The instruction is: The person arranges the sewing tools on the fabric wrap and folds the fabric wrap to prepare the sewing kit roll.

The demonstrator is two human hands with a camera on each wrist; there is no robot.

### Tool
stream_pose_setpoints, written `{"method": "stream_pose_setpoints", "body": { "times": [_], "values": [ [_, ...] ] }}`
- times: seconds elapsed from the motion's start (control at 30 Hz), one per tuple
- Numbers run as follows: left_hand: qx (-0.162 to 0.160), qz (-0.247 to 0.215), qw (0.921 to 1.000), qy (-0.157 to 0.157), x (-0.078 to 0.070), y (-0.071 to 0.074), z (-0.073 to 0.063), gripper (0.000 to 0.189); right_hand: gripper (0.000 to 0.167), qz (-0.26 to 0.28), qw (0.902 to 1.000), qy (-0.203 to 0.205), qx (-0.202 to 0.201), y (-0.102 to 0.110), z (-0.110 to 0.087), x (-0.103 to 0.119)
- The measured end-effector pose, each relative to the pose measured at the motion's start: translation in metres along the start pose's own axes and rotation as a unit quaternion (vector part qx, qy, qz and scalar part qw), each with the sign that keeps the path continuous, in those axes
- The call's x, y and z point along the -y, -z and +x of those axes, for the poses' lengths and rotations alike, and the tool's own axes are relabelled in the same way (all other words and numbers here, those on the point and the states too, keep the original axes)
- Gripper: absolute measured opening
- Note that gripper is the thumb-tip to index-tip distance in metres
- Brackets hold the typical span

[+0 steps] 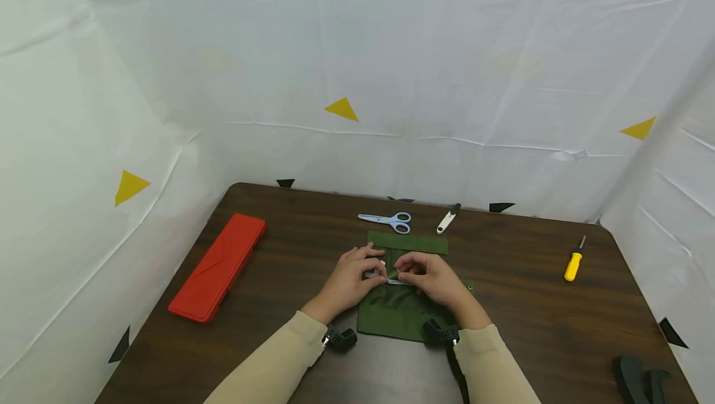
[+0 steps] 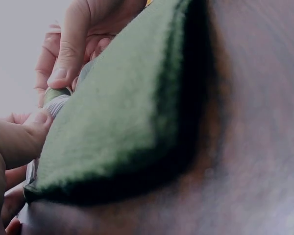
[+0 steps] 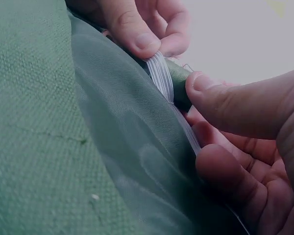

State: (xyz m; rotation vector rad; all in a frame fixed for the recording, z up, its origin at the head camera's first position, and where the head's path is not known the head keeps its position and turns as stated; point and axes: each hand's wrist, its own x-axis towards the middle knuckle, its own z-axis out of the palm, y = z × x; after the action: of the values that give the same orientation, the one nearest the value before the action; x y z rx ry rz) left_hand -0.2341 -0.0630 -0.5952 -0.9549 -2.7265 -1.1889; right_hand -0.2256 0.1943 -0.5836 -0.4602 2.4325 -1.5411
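An unfolded green fabric pouch [image 1: 391, 322] lies on the table with its inside facing up. Across its inside runs a ribbed white elastic band [image 3: 160, 78]. My left hand [image 1: 353, 277] pinches the band between thumb and fingers. Against the band is a small green rolled piece [image 3: 179, 83], with a fine thread end beside it. My right hand [image 1: 432, 277] holds this piece, thumb tip on its end and fingers curled below. The piece's far side is hidden by the hands and band. In the left wrist view a pouch flap [image 2: 108, 107] covers much of the work.
Light blue scissors [image 1: 385, 220] and a white tool with a black end [image 1: 449, 219] lie behind the pouch. A red case [image 1: 219, 267] is at left, a yellow-handled tool [image 1: 573, 265] at right. Green buttons [image 1: 470, 287] lie near the right wrist. A black object [image 1: 637, 379] stands front right.
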Motion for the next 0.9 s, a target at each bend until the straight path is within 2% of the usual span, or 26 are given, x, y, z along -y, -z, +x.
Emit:
{"method": "stream_pose_setpoints", "body": {
  "times": [0.3,0.73,0.9],
  "values": [
    [-0.003,-0.009,0.9999,0.007,-0.001,0.000,-0.002,0.007,0.015,-0.034,0.9994,0.006,0.002,-0.004,0.001,0.003],
    [-0.005,0.004,1.0000,0.005,-0.002,-0.001,-0.001,0.011,0.023,-0.068,0.9949,0.074,-0.008,-0.008,0.002,0.003],
    [0.002,0.013,0.9996,0.025,-0.003,-0.001,0.000,0.013,0.027,-0.095,0.9915,0.089,-0.009,-0.012,0.002,0.004]
  ]
}}
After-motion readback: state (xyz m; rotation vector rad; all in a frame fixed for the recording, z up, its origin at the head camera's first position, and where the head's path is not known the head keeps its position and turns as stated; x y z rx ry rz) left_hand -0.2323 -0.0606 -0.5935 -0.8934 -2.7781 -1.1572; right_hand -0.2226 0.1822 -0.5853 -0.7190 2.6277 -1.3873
